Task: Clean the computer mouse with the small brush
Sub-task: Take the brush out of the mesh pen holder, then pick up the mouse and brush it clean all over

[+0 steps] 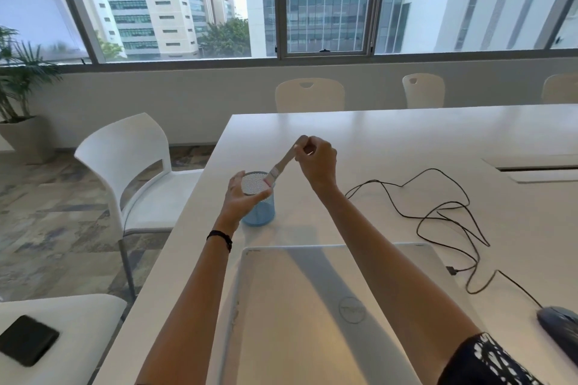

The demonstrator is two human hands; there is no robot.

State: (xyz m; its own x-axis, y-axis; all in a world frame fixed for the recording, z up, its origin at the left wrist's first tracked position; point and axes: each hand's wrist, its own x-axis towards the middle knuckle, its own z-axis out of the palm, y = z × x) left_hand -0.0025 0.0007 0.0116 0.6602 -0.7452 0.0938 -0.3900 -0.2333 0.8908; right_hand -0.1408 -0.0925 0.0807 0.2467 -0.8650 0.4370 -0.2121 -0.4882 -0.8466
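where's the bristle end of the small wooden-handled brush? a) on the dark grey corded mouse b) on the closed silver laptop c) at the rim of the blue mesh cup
c: the right hand pinches the small wooden-handled brush by its handle, bristle end at the rim of the blue mesh cup that the left hand grips.

Your white table [406, 134] fills the right of the frame; a blue mesh cup [259, 214] stands at centre; a closed silver laptop [297, 306] lies below it; a black cable [468, 200] loops at right; the mouse [560, 328] sits lower right.
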